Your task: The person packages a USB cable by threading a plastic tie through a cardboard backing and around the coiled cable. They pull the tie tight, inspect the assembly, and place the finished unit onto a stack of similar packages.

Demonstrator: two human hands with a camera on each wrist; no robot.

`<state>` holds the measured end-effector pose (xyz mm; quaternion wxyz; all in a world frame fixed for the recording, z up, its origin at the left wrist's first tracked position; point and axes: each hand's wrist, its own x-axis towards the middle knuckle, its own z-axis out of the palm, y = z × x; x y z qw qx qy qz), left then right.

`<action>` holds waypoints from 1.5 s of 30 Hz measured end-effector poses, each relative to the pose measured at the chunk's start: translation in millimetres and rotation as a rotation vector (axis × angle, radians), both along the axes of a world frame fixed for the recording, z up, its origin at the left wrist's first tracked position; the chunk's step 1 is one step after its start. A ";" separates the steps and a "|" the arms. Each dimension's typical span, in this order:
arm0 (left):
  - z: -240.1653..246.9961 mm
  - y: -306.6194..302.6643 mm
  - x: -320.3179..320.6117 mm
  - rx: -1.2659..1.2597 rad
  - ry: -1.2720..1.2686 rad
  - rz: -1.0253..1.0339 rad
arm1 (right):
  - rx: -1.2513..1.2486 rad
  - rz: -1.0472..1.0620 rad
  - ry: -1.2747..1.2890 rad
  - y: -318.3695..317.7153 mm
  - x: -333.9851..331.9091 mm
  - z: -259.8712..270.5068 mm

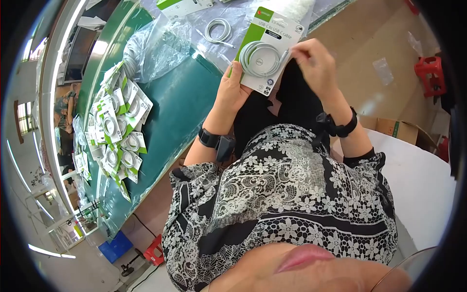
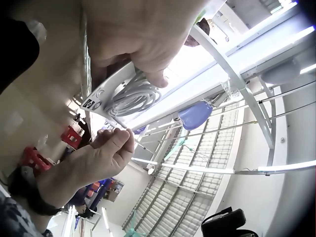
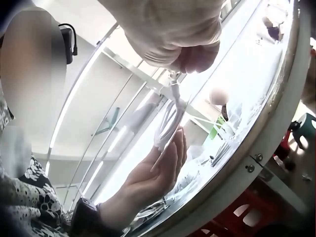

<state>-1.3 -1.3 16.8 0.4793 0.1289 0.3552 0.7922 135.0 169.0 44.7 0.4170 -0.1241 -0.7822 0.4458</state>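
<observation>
A white and green retail card (image 1: 267, 36) for a USB-C cable is gripped at its lower left edge by my left hand (image 1: 233, 91), thumb over the front. The coiled white USB-C cable (image 1: 261, 59) lies on the card's face. At the card's right side, my right hand (image 1: 317, 65) pinches at the cable's plug end with curled fingers. In the left wrist view, the coil (image 2: 133, 98) bulges from the card, and the right fingertips meet the plug. From the right wrist, the plug (image 3: 173, 91) points up to my right fingers, which partly hide its tip.
Many carded cables (image 1: 114, 126) lie piled on the green table (image 1: 165, 121) at left. Near the card are a loose coiled cable (image 1: 217, 30) and clear plastic bags (image 1: 155, 51). A red stool (image 1: 430, 77) and a cardboard box (image 1: 396, 130) stand at right.
</observation>
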 end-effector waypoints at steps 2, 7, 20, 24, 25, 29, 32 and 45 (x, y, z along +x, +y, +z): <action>-7.9 3.8 2.7 0.049 -0.043 -0.006 | 0.255 -0.004 -0.030 -9.1 -3.0 3.3; 0.0 14.2 16.4 0.014 0.046 0.109 | 0.292 0.011 0.010 -24.1 -15.7 -6.5; -4.2 22.3 18.4 0.019 0.024 0.242 | 0.090 0.041 0.072 -30.3 -22.8 -17.9; -4.1 23.6 21.4 -0.032 0.063 0.267 | -0.222 -0.190 -0.048 3.4 -14.1 -1.7; -4.5 23.1 22.0 -0.040 0.103 0.271 | -0.223 -0.195 -0.050 8.5 -16.1 1.8; -5.4 26.1 25.5 -0.054 0.164 0.240 | 0.626 -0.149 0.044 22.3 -27.4 7.9; -5.3 26.3 27.1 -0.058 0.135 0.221 | 0.607 -0.087 -0.237 26.6 -33.0 3.9; -15.8 26.6 13.6 -0.072 -0.041 0.148 | 0.034 0.271 -0.494 41.7 -40.3 2.5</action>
